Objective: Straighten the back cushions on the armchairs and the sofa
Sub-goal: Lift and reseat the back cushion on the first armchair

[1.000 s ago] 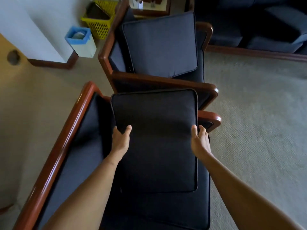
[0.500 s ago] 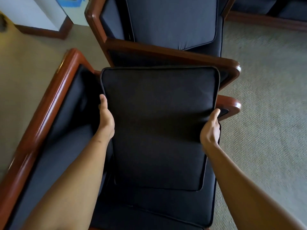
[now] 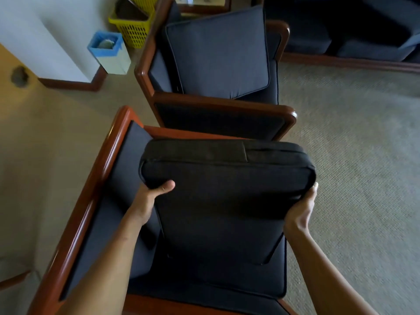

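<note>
A dark back cushion (image 3: 227, 201) is tilted up off the seat of the near armchair (image 3: 91, 201), its top edge and zip seam facing me. My left hand (image 3: 150, 198) grips its upper left corner, thumb on the front face. My right hand (image 3: 302, 210) grips the upper right corner from the side. The far armchair (image 3: 227, 105) has its own navy back cushion (image 3: 218, 53) lying flat and skewed on its seat. A dark sofa (image 3: 363, 30) stands at the top right.
A blue-rimmed white bin (image 3: 109, 53) and a yellow mesh basket (image 3: 134, 21) stand by the wall at the top left. Beige carpet (image 3: 363, 155) spreads to the right of the chairs. The two armchairs stand close together, arm to arm.
Both hands slid up to the cushion's top corners and closed on them. The cushion's top end has lifted toward me from lying flat on the seat.
</note>
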Available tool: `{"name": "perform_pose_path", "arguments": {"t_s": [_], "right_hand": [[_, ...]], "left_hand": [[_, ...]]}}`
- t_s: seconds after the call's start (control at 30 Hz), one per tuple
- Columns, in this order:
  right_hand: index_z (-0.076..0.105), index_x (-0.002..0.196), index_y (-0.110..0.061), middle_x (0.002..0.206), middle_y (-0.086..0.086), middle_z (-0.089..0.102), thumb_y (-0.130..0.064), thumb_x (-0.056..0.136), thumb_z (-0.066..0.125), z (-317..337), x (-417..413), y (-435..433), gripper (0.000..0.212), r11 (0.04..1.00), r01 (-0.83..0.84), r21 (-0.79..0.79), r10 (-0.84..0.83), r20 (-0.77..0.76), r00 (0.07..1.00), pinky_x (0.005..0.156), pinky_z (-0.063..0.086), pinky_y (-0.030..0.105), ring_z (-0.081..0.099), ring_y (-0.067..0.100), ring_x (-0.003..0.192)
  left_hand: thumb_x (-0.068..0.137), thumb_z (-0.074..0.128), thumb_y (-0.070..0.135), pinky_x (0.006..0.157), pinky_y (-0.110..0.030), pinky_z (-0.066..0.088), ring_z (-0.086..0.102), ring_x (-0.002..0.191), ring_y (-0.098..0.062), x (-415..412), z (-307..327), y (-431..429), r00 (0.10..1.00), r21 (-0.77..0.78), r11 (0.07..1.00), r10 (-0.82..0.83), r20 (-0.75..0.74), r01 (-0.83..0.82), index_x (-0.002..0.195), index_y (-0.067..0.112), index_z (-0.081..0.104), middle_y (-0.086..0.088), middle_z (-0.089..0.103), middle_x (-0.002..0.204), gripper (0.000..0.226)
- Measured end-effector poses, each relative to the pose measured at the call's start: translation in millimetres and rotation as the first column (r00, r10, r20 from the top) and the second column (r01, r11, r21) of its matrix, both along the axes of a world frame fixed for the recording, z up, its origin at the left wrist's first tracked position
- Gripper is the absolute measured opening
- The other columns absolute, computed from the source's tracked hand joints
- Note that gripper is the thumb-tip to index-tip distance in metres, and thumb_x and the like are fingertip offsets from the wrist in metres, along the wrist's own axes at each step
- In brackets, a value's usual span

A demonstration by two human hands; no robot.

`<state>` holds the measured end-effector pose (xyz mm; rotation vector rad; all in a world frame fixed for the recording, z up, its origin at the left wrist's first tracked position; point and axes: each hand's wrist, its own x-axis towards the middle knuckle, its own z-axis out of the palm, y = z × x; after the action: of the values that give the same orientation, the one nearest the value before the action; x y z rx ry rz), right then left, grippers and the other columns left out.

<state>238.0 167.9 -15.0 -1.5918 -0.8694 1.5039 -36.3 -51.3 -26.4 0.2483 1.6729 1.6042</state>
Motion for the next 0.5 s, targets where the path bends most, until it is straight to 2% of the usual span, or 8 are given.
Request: {"name": "perform_pose_path", "arguments": {"t_s": [0.07, 0.13, 0.17, 0.23, 0.3, 0.37, 0.43, 0.5], "right_hand": [[0.068, 0.126, -0.034, 0.119, -0.016, 0.069, -0.093, 0.077, 0.048, 29.7, 8.0, -2.5, 0.079, 0.993, -0.033, 0.112, 0.037, -0.033, 0.999, 0.115, 0.044, 0.037, 0.061, 0.004, 0.118], [0.071, 0.117, -0.031, 0.11, -0.012, 0.072, -0.06, 0.102, 0.046, 64.1, 11.8, -4.6, 0.041, 0.939, -0.143, 0.312, 0.092, 0.173, 0.981, 0.106, 0.05, 0.042, 0.064, -0.001, 0.103], [0.072, 0.119, -0.03, 0.113, -0.011, 0.072, -0.049, 0.105, 0.046, 79.5, 12.0, -6.0, 0.035, 0.88, -0.242, 0.41, 0.103, 0.331, 0.938, 0.105, 0.05, 0.044, 0.064, 0.0, 0.106], [0.07, 0.13, -0.028, 0.132, -0.004, 0.07, -0.05, 0.103, 0.044, 103.0, 10.0, -9.5, 0.043, 0.651, -0.589, 0.478, 0.138, 0.689, 0.711, 0.112, 0.041, 0.051, 0.061, 0.014, 0.126], [0.057, 0.147, -0.029, 0.155, -0.001, 0.055, -0.069, 0.101, 0.032, 115.8, 3.9, -18.6, 0.066, 0.348, -0.91, 0.224, 0.228, 0.922, 0.314, 0.124, 0.023, 0.055, 0.044, 0.022, 0.147], [0.032, 0.162, -0.03, 0.169, 0.0, 0.033, -0.09, 0.091, 0.021, 126.2, -1.7, -30.4, 0.094, 0.127, -0.991, -0.039, 0.31, 0.951, 0.003, 0.129, 0.008, 0.053, 0.021, 0.022, 0.159], [0.017, 0.166, -0.028, 0.169, 0.004, 0.029, -0.103, 0.076, 0.023, 131.8, -4.9, -38.0, 0.118, -0.024, -0.991, -0.13, 0.289, 0.948, -0.131, 0.129, 0.007, 0.055, 0.02, 0.026, 0.158], [0.02, 0.165, -0.025, 0.159, 0.008, 0.042, -0.108, 0.066, 0.029, 135.7, -2.2, -44.1, 0.13, -0.082, -0.985, -0.152, 0.198, 0.966, -0.165, 0.127, 0.017, 0.055, 0.036, 0.03, 0.149]], "left_hand": [[0.032, 0.108, 0.049, 0.09, -0.025, 0.061, 0.076, 0.113, -0.011, 4.2, 14.9, -12.6, 0.994, -0.035, 0.995, -0.097, -0.04, 0.096, 0.122, 0.02, 0.079, 0.004, 0.082, 0.121, 0.1], [0.03, 0.108, 0.033, 0.099, -0.034, 0.061, 0.074, 0.117, -0.013, 7.8, 25.7, -25.2, 0.98, -0.122, 0.975, -0.191, -0.057, 0.183, 0.129, 0.014, 0.076, 0.001, 0.08, 0.126, 0.106], [0.028, 0.106, 0.027, 0.1, -0.038, 0.061, 0.075, 0.117, -0.014, 11.4, 30.5, -30.7, 0.972, -0.163, 0.962, -0.23, -0.052, 0.219, 0.128, 0.014, 0.077, 0.001, 0.08, 0.126, 0.105], [0.022, 0.105, 0.022, 0.086, -0.03, 0.064, 0.076, 0.112, -0.018, 22.8, 37.2, -38.9, 0.963, -0.238, 0.94, -0.264, -0.059, 0.243, 0.122, 0.015, 0.079, 0.001, 0.082, 0.119, 0.104], [0.029, 0.1, 0.012, 0.074, -0.021, 0.061, 0.077, 0.109, -0.019, 38.3, 44.5, -43.8, 0.963, -0.284, 0.932, -0.257, -0.077, 0.226, 0.121, 0.016, 0.078, 0.004, 0.084, 0.112, 0.095], [0.034, 0.099, 0.012, 0.08, -0.027, 0.063, 0.077, 0.11, -0.019, 53.8, 50.0, -46.6, 0.958, -0.306, 0.928, -0.261, -0.12, 0.214, 0.121, 0.019, 0.077, 0.004, 0.083, 0.112, 0.09], [0.035, 0.102, 0.02, 0.09, -0.039, 0.064, 0.077, 0.111, -0.02, 67.4, 53.5, -49.5, 0.947, -0.313, 0.93, -0.258, -0.19, 0.191, 0.124, 0.02, 0.075, 0.001, 0.082, 0.115, 0.093], [0.035, 0.103, 0.025, 0.088, -0.039, 0.064, 0.077, 0.107, -0.017, 83.4, 62.0, -50.0, 0.93, -0.295, 0.944, -0.237, -0.282, 0.151, 0.126, 0.018, 0.071, -0.001, 0.081, 0.116, 0.096]]}}
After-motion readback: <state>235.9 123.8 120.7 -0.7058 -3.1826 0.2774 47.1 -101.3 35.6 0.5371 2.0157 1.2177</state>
